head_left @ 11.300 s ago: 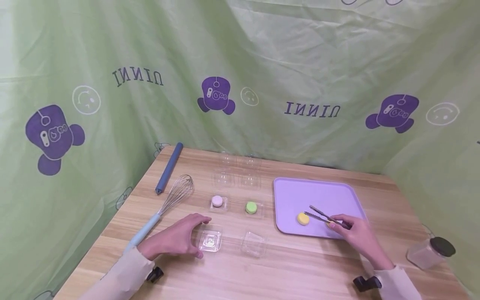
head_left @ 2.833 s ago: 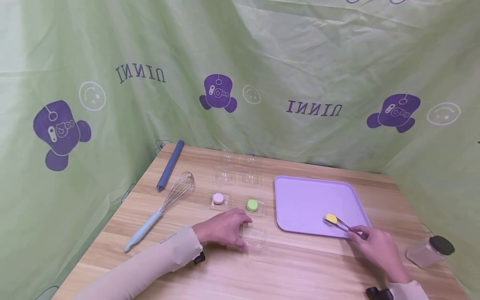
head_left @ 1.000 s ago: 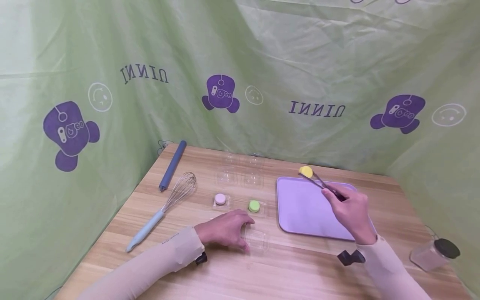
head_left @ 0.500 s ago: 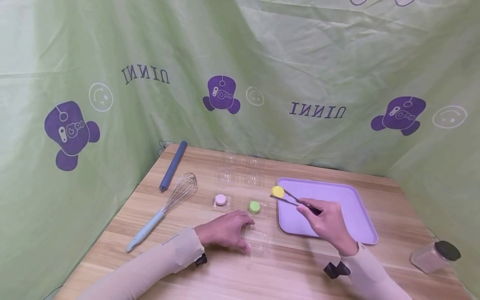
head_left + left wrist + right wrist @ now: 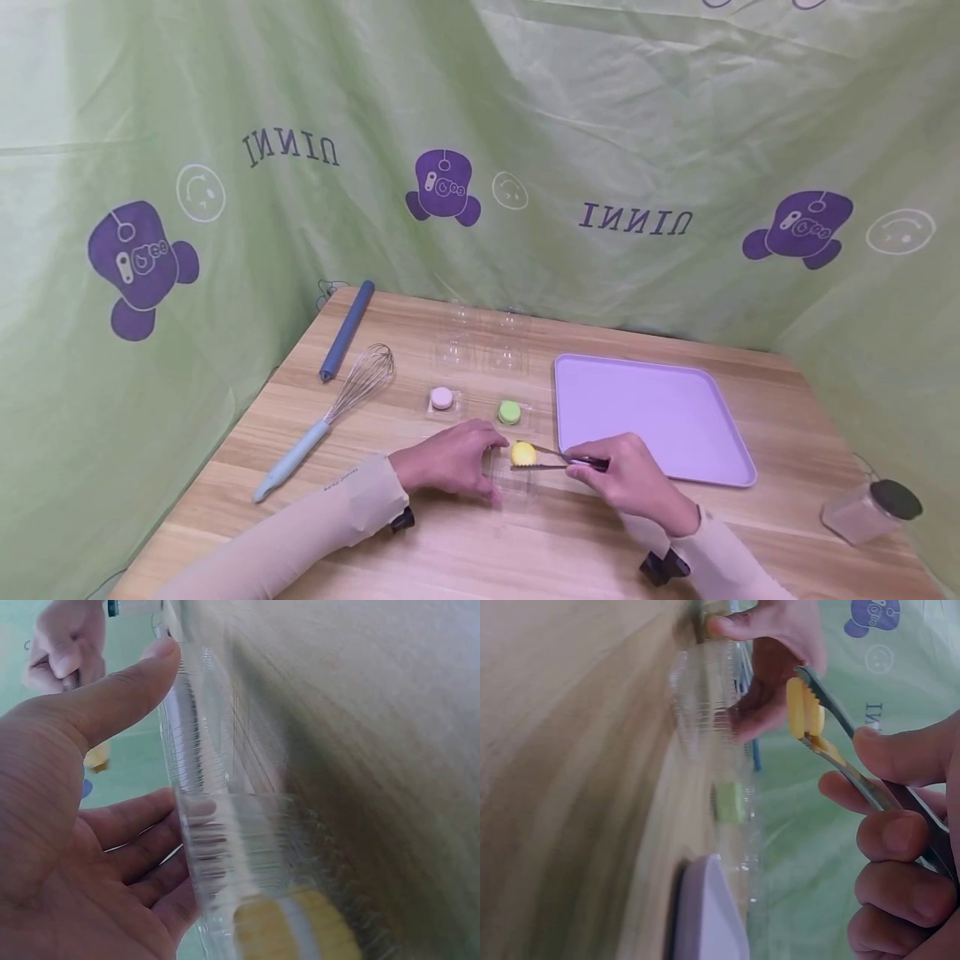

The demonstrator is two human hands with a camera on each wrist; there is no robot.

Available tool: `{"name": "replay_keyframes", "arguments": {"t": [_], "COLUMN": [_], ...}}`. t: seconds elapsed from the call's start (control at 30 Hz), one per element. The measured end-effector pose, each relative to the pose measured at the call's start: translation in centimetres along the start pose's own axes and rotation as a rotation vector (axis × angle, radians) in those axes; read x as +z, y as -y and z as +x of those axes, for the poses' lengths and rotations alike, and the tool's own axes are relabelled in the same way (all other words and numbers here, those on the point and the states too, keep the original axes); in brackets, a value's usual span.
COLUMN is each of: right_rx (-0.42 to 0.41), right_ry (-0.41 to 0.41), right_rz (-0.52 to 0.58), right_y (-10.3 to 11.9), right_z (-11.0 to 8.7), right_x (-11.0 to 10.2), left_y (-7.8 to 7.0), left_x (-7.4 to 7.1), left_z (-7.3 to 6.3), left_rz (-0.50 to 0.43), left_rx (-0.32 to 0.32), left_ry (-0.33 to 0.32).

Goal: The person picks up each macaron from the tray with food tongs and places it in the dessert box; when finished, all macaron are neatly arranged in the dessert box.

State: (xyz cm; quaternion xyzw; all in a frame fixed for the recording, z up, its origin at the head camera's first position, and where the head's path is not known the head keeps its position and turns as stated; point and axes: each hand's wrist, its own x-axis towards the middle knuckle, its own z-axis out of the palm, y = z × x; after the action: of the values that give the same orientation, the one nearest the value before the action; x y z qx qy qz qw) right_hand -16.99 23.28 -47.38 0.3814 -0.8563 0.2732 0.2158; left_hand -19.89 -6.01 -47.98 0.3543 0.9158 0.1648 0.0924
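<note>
My right hand [image 5: 637, 479] grips dark serrated tongs [image 5: 550, 467]. Their tips pinch a yellow macaron [image 5: 522, 454] just over a clear plastic box base [image 5: 513, 487]. The thumb and fingers of my left hand [image 5: 450, 457] hold that base at its left side. In the left wrist view, another yellow macaron [image 5: 262, 930] with a pale filling lies in a neighbouring clear base; my left hand hides it in the head view. Behind them, a pink macaron [image 5: 441, 398] and a green macaron [image 5: 509, 412] sit in clear bases of their own.
A bare purple tray [image 5: 645, 400] lies at the right, with a dark-lidded jar [image 5: 870, 510] beyond it. Several clear lids [image 5: 453, 354] stand at the back. A whisk [image 5: 322, 429] and a blue rolling pin [image 5: 347, 332] lie at the left.
Both yellow macarons have left the tray. My right hand has carried one leftward and down over the base in the tongs. Earlier, my left hand shifted right from the neighbouring base, then stayed still.
</note>
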Motion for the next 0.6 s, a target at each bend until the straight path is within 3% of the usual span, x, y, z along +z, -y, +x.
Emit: {"name": "replay_keyframes", "arguments": {"t": [0.2,0.6], "right_rx": [0.005,0.006], "right_ry": [0.069,0.111], "right_rz": [-0.04,-0.061], "right_y": [-0.2,-0.3], "right_z": [-0.4,-0.4], "right_x": [1.2,2.0], "left_y": [-0.1,-0.2], "left_x": [0.0,0.1], "left_z": [-0.1,0.0], "left_rz": [-0.003,0.004], "left_rx": [-0.008,-0.03], "left_ry": [0.004,0.006]}}
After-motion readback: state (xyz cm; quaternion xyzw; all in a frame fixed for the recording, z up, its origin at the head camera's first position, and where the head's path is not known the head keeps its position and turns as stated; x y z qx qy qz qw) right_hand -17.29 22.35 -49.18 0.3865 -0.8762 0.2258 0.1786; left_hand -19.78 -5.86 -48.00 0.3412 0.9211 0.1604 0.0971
